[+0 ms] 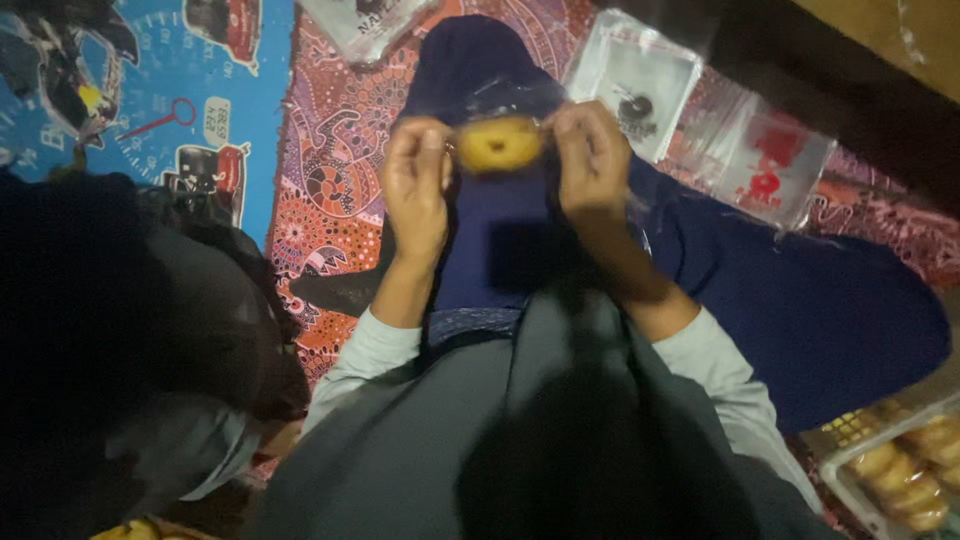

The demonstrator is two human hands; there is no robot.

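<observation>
Doughnut point(497, 145), small and yellow-golden, sits inside a clear plastic wrapper point(505, 100) held up between both hands over the person's lap; left hand point(417, 180) pinches the wrapper at the left side of the doughnut, right hand point(592, 160) pinches it at the right, both clenched on the film rather than on the pastry itself; doing this bit well probably means keeping the pinch on the plastic only, pulling evenly so the film stays taut and the doughnut doesn't get squashed. Room-wise it's tight; dark blue cloth point(800, 300) covers the lap and spreads right; flat clear packets point(640, 75) lie just beyond the right hand on the patterned red mat point(330, 190); a tray of more doughnuts point(905, 475) sits near at the right edge; another person's dark shape crowds the near left, so the free space is mostly straight ahead.
</observation>
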